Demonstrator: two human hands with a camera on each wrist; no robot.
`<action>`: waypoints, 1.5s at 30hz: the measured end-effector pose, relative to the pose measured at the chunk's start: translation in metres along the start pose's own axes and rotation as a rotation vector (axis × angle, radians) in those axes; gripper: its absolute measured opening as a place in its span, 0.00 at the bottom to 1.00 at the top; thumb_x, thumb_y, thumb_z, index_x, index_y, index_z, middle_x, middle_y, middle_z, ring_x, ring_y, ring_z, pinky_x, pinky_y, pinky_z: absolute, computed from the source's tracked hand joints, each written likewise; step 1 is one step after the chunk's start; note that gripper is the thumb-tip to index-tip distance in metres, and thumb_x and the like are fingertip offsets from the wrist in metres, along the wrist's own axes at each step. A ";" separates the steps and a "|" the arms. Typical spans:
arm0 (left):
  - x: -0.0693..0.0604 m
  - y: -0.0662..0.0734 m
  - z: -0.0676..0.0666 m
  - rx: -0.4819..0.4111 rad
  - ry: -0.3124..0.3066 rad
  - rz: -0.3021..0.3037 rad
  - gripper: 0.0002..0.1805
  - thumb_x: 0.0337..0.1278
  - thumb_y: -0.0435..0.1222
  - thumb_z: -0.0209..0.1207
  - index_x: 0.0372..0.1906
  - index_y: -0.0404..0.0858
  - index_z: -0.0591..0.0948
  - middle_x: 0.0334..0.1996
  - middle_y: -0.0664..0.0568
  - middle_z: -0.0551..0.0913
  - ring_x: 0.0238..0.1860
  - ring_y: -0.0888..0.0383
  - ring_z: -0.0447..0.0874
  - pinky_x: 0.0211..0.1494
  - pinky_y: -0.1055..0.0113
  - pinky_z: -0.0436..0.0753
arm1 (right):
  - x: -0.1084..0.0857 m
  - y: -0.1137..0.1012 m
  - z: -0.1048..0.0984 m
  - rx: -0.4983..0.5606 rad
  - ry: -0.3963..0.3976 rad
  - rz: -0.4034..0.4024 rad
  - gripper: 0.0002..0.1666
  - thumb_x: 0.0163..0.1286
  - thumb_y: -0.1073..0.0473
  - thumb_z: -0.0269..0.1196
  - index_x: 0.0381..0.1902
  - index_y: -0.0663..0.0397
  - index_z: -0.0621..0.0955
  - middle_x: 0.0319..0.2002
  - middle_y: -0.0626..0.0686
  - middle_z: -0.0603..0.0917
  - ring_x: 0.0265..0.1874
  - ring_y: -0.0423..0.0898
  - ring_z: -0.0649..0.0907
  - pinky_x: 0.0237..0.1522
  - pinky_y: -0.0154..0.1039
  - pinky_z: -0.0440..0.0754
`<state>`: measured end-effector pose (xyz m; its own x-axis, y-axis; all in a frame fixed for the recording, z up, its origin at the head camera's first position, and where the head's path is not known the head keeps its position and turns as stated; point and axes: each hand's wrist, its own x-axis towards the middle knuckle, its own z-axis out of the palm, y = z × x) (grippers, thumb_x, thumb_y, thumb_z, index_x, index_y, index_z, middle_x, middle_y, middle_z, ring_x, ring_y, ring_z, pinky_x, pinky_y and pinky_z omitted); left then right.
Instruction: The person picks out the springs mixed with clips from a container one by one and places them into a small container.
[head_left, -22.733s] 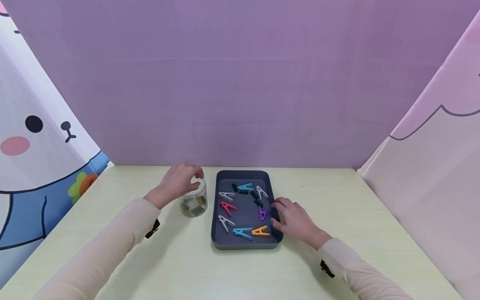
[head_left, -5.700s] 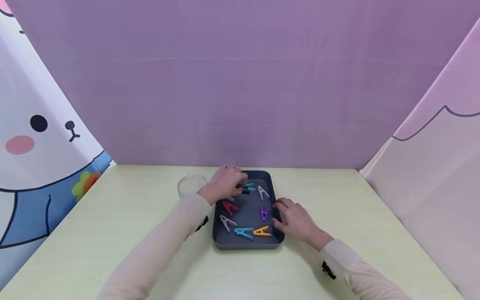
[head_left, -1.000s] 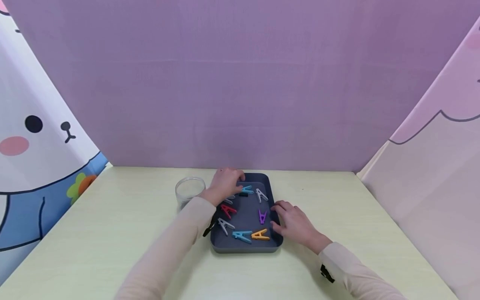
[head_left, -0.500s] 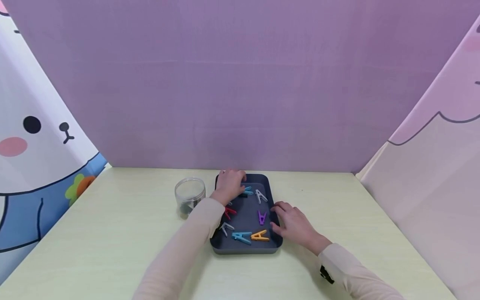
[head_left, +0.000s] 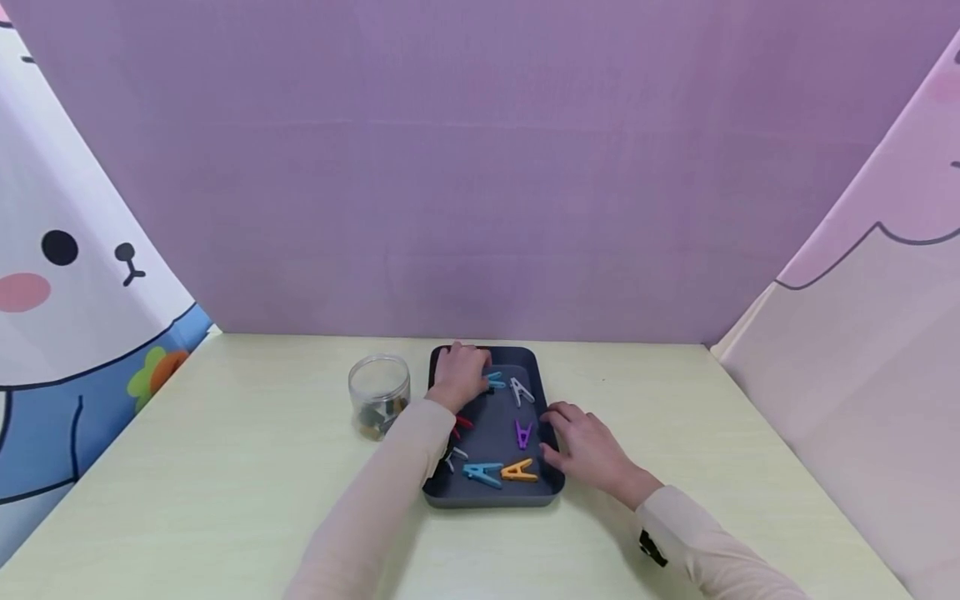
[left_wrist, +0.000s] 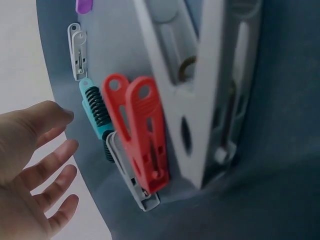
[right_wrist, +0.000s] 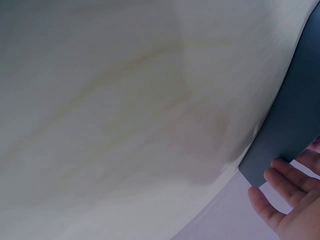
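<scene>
My left hand (head_left: 461, 377) is over the far left corner of the dark grey tray (head_left: 495, 502), fingers loosely bent. In the left wrist view nothing shows between its fingers, which are near a teal clothespin (left_wrist: 89, 112) and two ribbed black pieces (left_wrist: 98, 106), one lying against that clothespin. A red clothespin (left_wrist: 145, 135) and grey ones (left_wrist: 215, 90) lie beside them. My right hand (head_left: 588, 446) rests at the tray's right rim, fingers relaxed and touching it. Near it inside are purple (head_left: 522, 434) and white (head_left: 521, 392) clothespins.
Left of the tray stands a clear round jar (head_left: 379, 396) with dark and tan pieces at its bottom. Blue (head_left: 483, 473) and orange (head_left: 519, 472) clothespins lie at the tray's near end. A purple cloth (head_left: 480, 167) hangs behind the pale table (head_left: 247, 467).
Several black pieces seen in the tray 22.7 s ago are gone from its right part. Over the last second my left hand has shifted slightly right. The right hand has stayed put.
</scene>
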<state>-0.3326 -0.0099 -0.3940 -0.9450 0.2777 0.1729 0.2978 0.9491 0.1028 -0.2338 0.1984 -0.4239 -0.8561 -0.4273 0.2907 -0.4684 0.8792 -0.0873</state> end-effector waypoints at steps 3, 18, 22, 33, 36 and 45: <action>-0.001 0.001 0.003 0.003 -0.022 -0.001 0.14 0.48 0.43 0.63 0.43 0.48 0.81 0.43 0.54 0.81 0.46 0.51 0.73 0.53 0.53 0.70 | 0.000 0.000 0.000 0.000 0.003 -0.004 0.25 0.55 0.47 0.64 0.47 0.55 0.78 0.52 0.55 0.76 0.51 0.50 0.76 0.47 0.48 0.76; -0.004 0.005 0.013 0.017 -0.043 -0.013 0.12 0.49 0.43 0.64 0.41 0.49 0.83 0.42 0.55 0.82 0.40 0.54 0.72 0.50 0.56 0.71 | 0.000 0.001 0.001 -0.004 0.010 -0.009 0.25 0.55 0.47 0.64 0.47 0.55 0.78 0.51 0.55 0.76 0.51 0.50 0.76 0.47 0.48 0.76; -0.004 0.003 0.015 0.026 -0.030 -0.001 0.09 0.48 0.42 0.64 0.37 0.49 0.83 0.40 0.55 0.81 0.40 0.54 0.72 0.48 0.56 0.71 | 0.000 0.000 0.002 -0.005 0.011 -0.011 0.25 0.55 0.47 0.64 0.47 0.55 0.78 0.51 0.55 0.76 0.51 0.50 0.76 0.47 0.48 0.76; -0.004 0.003 0.019 0.031 -0.017 0.019 0.05 0.47 0.42 0.64 0.33 0.50 0.84 0.38 0.55 0.80 0.40 0.53 0.70 0.48 0.56 0.70 | 0.001 0.000 0.002 -0.001 0.010 -0.011 0.25 0.55 0.47 0.64 0.47 0.55 0.78 0.51 0.55 0.76 0.51 0.50 0.76 0.46 0.48 0.76; -0.004 0.003 0.019 0.023 -0.023 0.020 0.05 0.48 0.41 0.64 0.33 0.50 0.84 0.38 0.54 0.80 0.40 0.53 0.70 0.49 0.56 0.70 | 0.001 0.001 0.002 -0.004 0.015 -0.014 0.25 0.55 0.47 0.64 0.47 0.55 0.78 0.51 0.55 0.76 0.51 0.50 0.76 0.46 0.47 0.76; -0.003 0.005 0.020 0.000 -0.044 0.013 0.04 0.48 0.41 0.64 0.31 0.49 0.83 0.39 0.54 0.80 0.40 0.54 0.70 0.48 0.57 0.70 | 0.000 0.001 0.001 -0.007 0.016 -0.019 0.25 0.55 0.47 0.64 0.47 0.55 0.78 0.51 0.55 0.76 0.51 0.50 0.76 0.46 0.48 0.76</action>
<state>-0.3308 -0.0026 -0.4134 -0.9460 0.2966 0.1312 0.3103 0.9453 0.1004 -0.2342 0.1997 -0.4247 -0.8435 -0.4407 0.3071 -0.4830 0.8724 -0.0747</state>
